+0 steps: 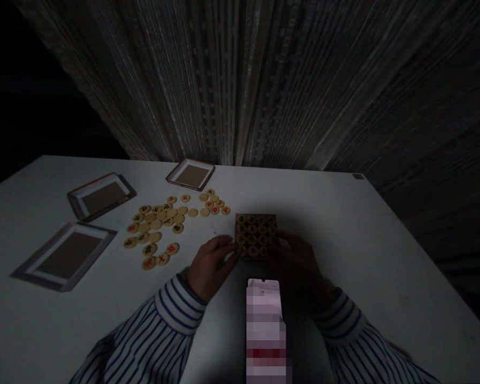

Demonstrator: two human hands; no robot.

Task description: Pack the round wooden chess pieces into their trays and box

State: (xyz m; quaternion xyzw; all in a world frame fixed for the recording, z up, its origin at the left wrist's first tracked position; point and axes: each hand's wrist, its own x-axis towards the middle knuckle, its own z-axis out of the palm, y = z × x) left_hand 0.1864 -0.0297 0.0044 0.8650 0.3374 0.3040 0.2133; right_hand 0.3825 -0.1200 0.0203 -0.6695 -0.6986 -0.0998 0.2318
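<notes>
A small open box in front of me holds rows of round Chinese chess pieces, whose dark characters are hard to read in the dim light. My left hand grips the box by its near left corner, thumb and fingers bent against the side. On the opposite side, my right hand holds the right edge; deep shadow hides part of its fingers. To the left, loose Chinese chess pieces lie scattered, some with red or black characters and some blank side up.
Three shallow box parts, a near-left one, a middle-left one and a back one, lie on the white table. A lit phone is between my forearms. Behind the table hangs a striped curtain.
</notes>
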